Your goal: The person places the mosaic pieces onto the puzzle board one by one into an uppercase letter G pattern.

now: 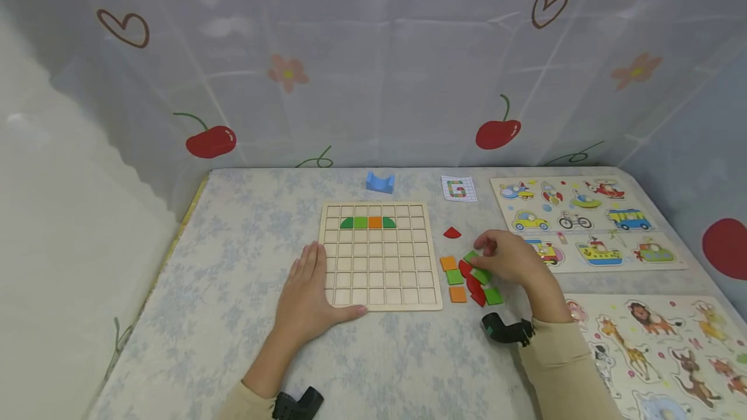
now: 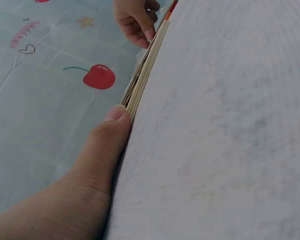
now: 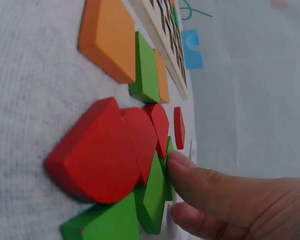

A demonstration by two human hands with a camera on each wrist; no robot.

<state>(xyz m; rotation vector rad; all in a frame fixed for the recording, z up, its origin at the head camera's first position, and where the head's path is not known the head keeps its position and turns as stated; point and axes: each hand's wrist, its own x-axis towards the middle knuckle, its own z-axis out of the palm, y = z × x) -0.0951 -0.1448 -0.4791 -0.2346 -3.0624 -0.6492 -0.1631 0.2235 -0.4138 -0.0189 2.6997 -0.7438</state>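
A wooden grid board (image 1: 376, 264) lies on the table, with a row of green and orange pieces (image 1: 368, 222) in its upper part. My left hand (image 1: 306, 297) rests against the board's left side, fingers straight. Its thumb lies along the near edge, also seen in the left wrist view. To the right of the board, my right hand (image 1: 510, 258) pinches a green block (image 3: 170, 187) at the far side of a loose pile. Red pieces (image 3: 102, 155) with a curved side lie beside it, overlapping other green ones. Orange squares (image 1: 458, 294) and a green square (image 1: 454, 277) sit nearer the board.
A single red piece (image 1: 452, 233) lies beyond the pile. Behind the board stand a blue holder (image 1: 380, 183) and a small pattern card (image 1: 458, 188). On the right are a vehicle puzzle (image 1: 583, 222) and an animal puzzle (image 1: 659, 349). A printed curtain hangs behind the table.
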